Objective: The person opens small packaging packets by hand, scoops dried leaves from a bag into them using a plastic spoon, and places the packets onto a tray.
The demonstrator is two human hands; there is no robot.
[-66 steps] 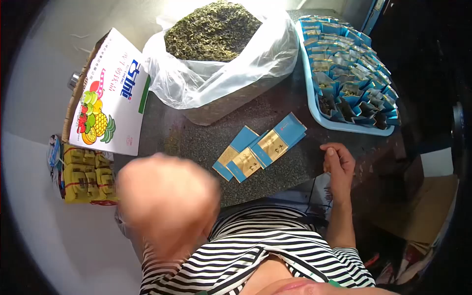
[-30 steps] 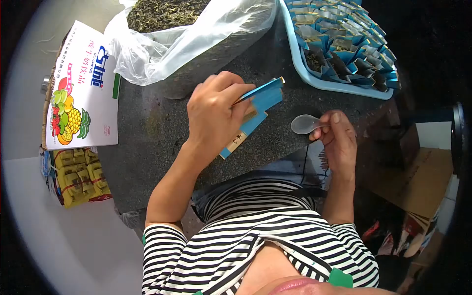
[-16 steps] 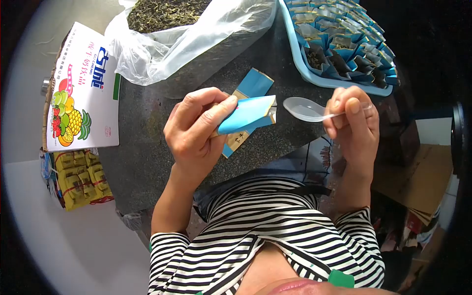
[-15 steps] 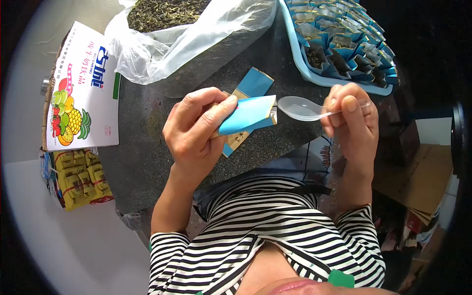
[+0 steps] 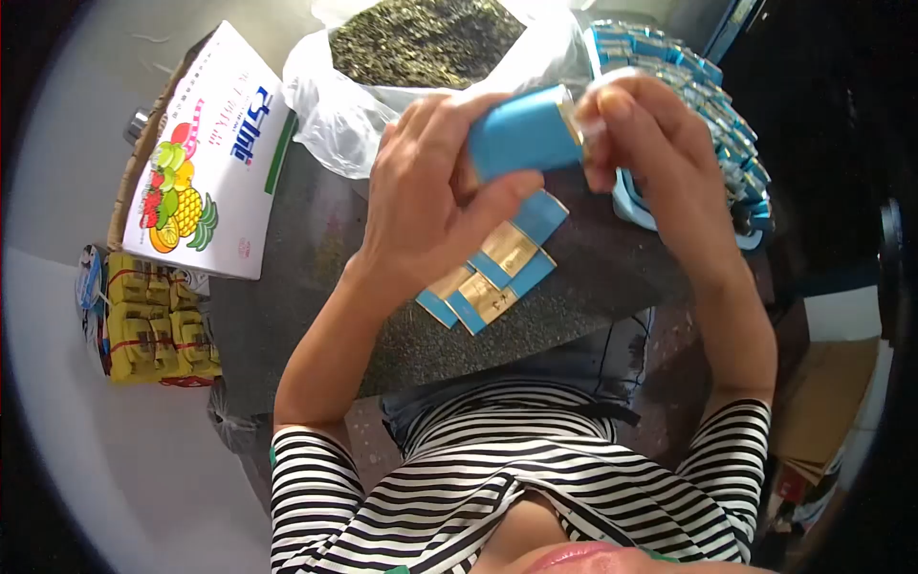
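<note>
My left hand [image 5: 435,177] is wrapped round a small blue paper packet [image 5: 526,134], raised above the table with its mouth turned to the right. My right hand [image 5: 660,158] is pinched closed at that mouth, on the clear plastic spoon, of which only a blurred bit shows by the fingers; its bowl is hidden. Below my left hand, several flat blue and gold packets [image 5: 488,298] lie overlapping on the dark table. Beyond my hands a clear plastic bag [image 5: 320,120] stands open, full of dried dark-green leaves [image 5: 421,43] that look like tea.
A light blue basket [image 5: 631,201] at the back right holds rows of upright blue packets [image 5: 660,57]. On the left stands a white printed carton [image 5: 215,163], with yellow bundled packs [image 5: 158,320] below it. Brown cardboard [image 5: 822,402] leans at the right. The dark speckled table [image 5: 325,306] has a curved front edge.
Both hands moved up and away from my body, toward the bag. The spoon, plainly visible beside the packet before, is now mostly hidden at its mouth. The view has shifted too.
</note>
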